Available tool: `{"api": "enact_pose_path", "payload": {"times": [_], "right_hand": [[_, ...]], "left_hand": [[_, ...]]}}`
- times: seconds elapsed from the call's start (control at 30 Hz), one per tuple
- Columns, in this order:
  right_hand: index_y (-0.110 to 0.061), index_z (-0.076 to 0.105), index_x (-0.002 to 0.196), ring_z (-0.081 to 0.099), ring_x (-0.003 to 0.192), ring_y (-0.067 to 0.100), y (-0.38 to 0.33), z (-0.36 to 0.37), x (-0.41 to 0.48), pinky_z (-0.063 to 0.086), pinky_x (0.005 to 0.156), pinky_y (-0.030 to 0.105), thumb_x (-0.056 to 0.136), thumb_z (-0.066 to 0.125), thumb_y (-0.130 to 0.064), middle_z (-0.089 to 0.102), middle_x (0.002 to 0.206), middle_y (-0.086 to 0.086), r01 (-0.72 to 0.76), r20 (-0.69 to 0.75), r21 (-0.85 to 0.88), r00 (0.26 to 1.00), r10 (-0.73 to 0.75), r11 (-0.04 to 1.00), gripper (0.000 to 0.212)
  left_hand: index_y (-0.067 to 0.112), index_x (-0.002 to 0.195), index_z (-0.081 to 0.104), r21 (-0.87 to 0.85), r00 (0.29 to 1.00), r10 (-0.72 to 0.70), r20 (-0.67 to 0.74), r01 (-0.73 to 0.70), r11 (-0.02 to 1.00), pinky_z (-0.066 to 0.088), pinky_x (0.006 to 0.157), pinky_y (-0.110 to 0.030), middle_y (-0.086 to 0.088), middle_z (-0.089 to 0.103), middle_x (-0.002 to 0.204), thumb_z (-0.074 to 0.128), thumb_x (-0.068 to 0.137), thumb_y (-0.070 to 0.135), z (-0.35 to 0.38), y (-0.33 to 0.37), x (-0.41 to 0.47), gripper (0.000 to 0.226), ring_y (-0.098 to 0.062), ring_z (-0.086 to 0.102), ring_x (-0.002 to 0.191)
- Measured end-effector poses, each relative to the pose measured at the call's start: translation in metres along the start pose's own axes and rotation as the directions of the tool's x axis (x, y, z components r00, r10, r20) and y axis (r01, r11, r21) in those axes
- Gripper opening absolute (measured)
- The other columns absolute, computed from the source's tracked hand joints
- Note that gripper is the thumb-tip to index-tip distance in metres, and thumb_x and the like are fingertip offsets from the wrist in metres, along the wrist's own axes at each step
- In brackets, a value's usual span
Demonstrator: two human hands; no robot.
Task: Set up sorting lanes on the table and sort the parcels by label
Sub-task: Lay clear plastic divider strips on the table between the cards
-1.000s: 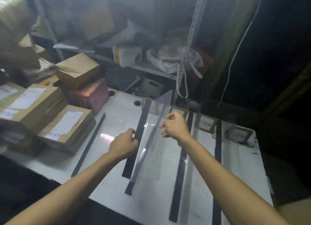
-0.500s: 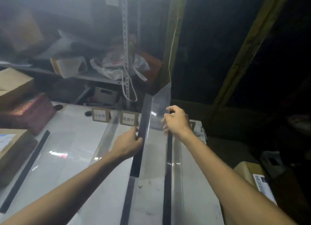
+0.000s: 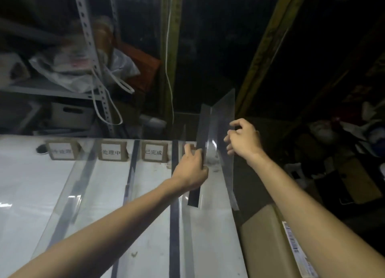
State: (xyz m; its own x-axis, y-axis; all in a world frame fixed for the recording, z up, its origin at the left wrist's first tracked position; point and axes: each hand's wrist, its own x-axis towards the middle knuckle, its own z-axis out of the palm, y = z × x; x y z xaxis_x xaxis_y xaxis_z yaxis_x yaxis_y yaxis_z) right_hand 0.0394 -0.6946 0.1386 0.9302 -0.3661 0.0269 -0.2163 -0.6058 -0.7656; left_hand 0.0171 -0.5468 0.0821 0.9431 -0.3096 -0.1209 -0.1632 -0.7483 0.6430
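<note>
White table bears dark strips, clear dividers and label cards along its far edge.

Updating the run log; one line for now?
left hand grips divider base | right hand pinches its clear panel | over table right end

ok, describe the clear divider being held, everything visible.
The clear divider is a long, thin transparent sheet, plastic by its look, joined along one side to a flat black strip in an L profile. It is tilted, far end raised, near the right edge of the white table. The left hand grips the strip; the right hand pinches the sheet's free edge. Whether its near end touches the table is unclear.
</note>
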Motion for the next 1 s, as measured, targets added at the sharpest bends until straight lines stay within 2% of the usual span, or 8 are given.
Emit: {"api": "enact_pose_path", "payload": {"times": [0.1,0.17,0.23,0.37,0.5,0.6,0.8,1.0], "right_hand": [[-0.022,0.054,0.126,0.067,0.067,0.016,0.023,-0.004,0.018,0.058,0.056,0.026,0.102,0.052,-0.012,0.065,0.1,0.009,-0.021,-0.024,-0.077,1.0,0.019,0.997,0.026],[-0.023,0.054,0.123,0.067,0.066,0.017,0.037,-0.005,0.031,0.062,0.061,0.034,0.102,0.052,-0.014,0.066,0.101,0.01,-0.043,-0.026,-0.114,0.999,0.041,0.993,0.023],[-0.021,0.054,0.126,0.067,0.065,0.018,0.049,-0.004,0.043,0.061,0.06,0.033,0.101,0.052,-0.013,0.067,0.102,0.01,-0.052,-0.008,-0.169,0.999,0.052,0.984,0.026],[-0.023,0.054,0.126,0.07,0.087,0.028,0.074,0.009,0.063,0.062,0.074,0.042,0.1,0.053,-0.014,0.068,0.107,0.01,-0.063,0.089,-0.312,0.991,0.095,0.948,0.027],[-0.022,0.053,0.112,0.068,0.096,0.028,0.095,0.031,0.076,0.061,0.08,0.043,0.098,0.055,-0.011,0.062,0.107,0.007,-0.064,0.199,-0.374,0.969,0.148,0.925,0.018],[-0.017,0.055,0.12,0.065,0.105,0.028,0.11,0.046,0.084,0.056,0.081,0.037,0.099,0.055,-0.009,0.062,0.113,0.008,-0.056,0.253,-0.426,0.951,0.178,0.903,0.023],[-0.015,0.052,0.128,0.064,0.113,0.031,0.125,0.062,0.093,0.056,0.09,0.041,0.097,0.057,-0.009,0.064,0.121,0.012,-0.048,0.305,-0.438,0.931,0.199,0.898,0.031],[-0.016,0.052,0.127,0.063,0.109,0.029,0.13,0.058,0.1,0.05,0.077,0.033,0.099,0.055,-0.009,0.062,0.121,0.011,-0.059,0.34,-0.376,0.92,0.197,0.925,0.03]], "left_hand": [[0.018,0.138,0.042,0.071,0.992,0.045,0.115,-0.054,0.996,0.041,0.109,-0.045,-0.008,0.019,0.154,0.052,0.094,0.026,0.025,0.009,0.022,0.046,-0.031,0.044,0.129],[0.019,0.139,0.042,0.201,0.978,0.08,0.191,-0.118,0.972,0.038,0.111,-0.046,-0.008,0.023,0.152,0.051,0.094,0.031,0.041,0.011,0.034,0.047,-0.03,0.039,0.132],[0.021,0.14,0.043,0.354,0.966,0.108,0.234,-0.188,0.916,0.03,0.114,-0.047,-0.008,0.03,0.15,0.05,0.095,0.035,0.055,0.011,0.045,0.048,-0.031,0.033,0.136],[0.022,0.135,0.052,0.528,0.939,0.132,0.318,-0.291,0.798,0.021,0.116,-0.049,-0.01,0.043,0.144,0.045,0.097,0.039,0.088,0.006,0.061,0.042,-0.032,0.033,0.136],[0.018,0.134,0.053,0.585,0.907,0.081,0.414,-0.333,0.74,0.026,0.111,-0.048,-0.011,0.049,0.139,0.046,0.097,0.031,0.121,-0.007,0.075,0.04,-0.032,0.038,0.129],[0.017,0.138,0.049,0.598,0.874,0.009,0.486,-0.34,0.726,0.021,0.114,-0.052,-0.013,0.046,0.143,0.05,0.096,0.029,0.141,-0.015,0.083,0.044,-0.034,0.035,0.134],[0.016,0.146,0.039,0.601,0.85,-0.096,0.518,-0.281,0.749,0.011,0.117,-0.058,-0.016,0.033,0.15,0.051,0.094,0.031,0.161,-0.023,0.094,0.055,-0.038,0.026,0.14],[0.016,0.142,0.043,0.6,0.877,-0.061,0.477,-0.274,0.752,0.018,0.115,-0.055,-0.014,0.035,0.149,0.05,0.094,0.028,0.158,-0.029,0.099,0.05,-0.036,0.03,0.137]]}}
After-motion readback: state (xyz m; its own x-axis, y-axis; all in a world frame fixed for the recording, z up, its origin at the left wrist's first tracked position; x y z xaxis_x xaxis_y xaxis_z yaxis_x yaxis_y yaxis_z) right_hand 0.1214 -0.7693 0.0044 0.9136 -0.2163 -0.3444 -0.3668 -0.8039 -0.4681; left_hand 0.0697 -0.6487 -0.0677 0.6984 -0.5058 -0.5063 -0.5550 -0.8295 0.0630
